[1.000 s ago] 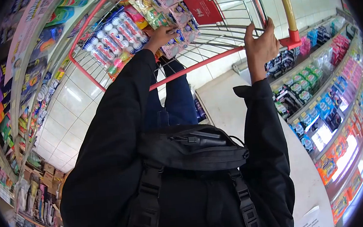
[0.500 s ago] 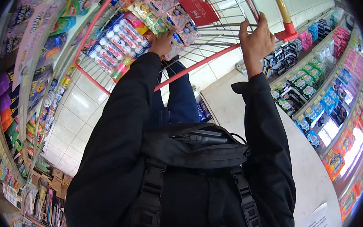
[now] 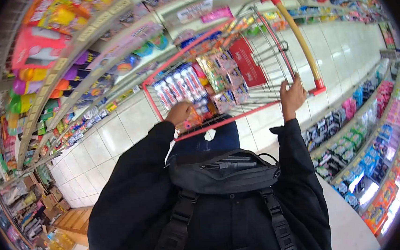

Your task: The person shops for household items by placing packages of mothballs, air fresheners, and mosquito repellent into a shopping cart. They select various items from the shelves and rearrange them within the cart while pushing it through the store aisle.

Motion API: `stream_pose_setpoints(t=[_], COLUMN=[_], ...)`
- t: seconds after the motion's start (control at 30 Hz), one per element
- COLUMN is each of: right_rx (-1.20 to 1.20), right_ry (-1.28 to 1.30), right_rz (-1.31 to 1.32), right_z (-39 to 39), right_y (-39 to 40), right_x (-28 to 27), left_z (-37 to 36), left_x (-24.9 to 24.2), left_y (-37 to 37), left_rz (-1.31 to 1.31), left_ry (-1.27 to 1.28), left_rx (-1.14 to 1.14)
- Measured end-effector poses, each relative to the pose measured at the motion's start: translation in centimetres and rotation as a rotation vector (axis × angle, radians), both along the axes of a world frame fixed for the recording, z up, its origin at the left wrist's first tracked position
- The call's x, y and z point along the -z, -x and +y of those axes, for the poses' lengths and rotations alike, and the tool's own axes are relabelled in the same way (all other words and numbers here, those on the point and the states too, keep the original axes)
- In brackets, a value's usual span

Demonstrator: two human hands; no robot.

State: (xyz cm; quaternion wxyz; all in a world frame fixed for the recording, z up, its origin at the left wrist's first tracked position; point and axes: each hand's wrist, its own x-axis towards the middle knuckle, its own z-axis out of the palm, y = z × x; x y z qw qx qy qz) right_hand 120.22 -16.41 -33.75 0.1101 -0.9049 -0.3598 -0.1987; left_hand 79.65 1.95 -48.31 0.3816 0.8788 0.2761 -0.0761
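Observation:
A shopping cart (image 3: 227,119) with red rims and a wire basket stands in front of me. My left hand (image 3: 179,112) is inside its near side, fingers curled over an orange packet (image 3: 190,122); whether anything is in them is hidden. Just beyond it lie white-and-blue packs (image 3: 178,85) in rows. To their right are pink-and-blue packets (image 3: 228,71) and green-and-gold packets (image 3: 210,72). My right hand (image 3: 294,98) grips the cart's frame at the near right corner, beside the yellow handle (image 3: 296,33).
Shelves of colourful packets (image 3: 60,79) run along the left and far side. More shelves (image 3: 361,145) hold goods on the right. A pale countertop (image 3: 346,217) is at my right side. Bottles of yellow liquid (image 3: 59,242) stand at lower left. The floor is white tile (image 3: 111,134).
My left hand has moved from the green and pink packets toward the cart's near left side. The view has shifted, showing more of the cart and far shelves. My right hand stays on the cart.

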Motion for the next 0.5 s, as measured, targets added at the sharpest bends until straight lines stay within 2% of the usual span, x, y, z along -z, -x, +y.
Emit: stream_pose_setpoints(t=[0.07,0.17,0.27,0.37,0.4,0.5], right_rx=[0.003,0.034,0.068,0.065,0.074,0.037], right_ry=[-0.016,-0.041,-0.013,-0.051,-0.053,-0.117], right_rz=[0.029,0.063,0.058,0.034,0.043,0.009], right_z=[0.0,0.1,0.1,0.0,0.0,-0.4], right_y=[0.2,0.5,0.2,0.1,0.1,-0.2], right_x=[-0.4,-0.7,-0.4,-0.1,-0.1,0.1], left_z=[-0.6,-1.3,-1.7,-1.2,-1.4,-3.2], left_x=[-2.7,-7.3,-7.8,-7.0,-5.0,-4.3], left_y=[3.4,6.4,8.4,9.7,10.2,9.7], left_rz=[-0.201,-0.245,-0.344,-0.334,-0.299,-0.224], left_ry=[-0.055,-0.154,-0.322,-0.359,-0.417,-0.234], left_rx=[-0.168,-0.390,-0.654,-0.707,-0.685,-0.676])
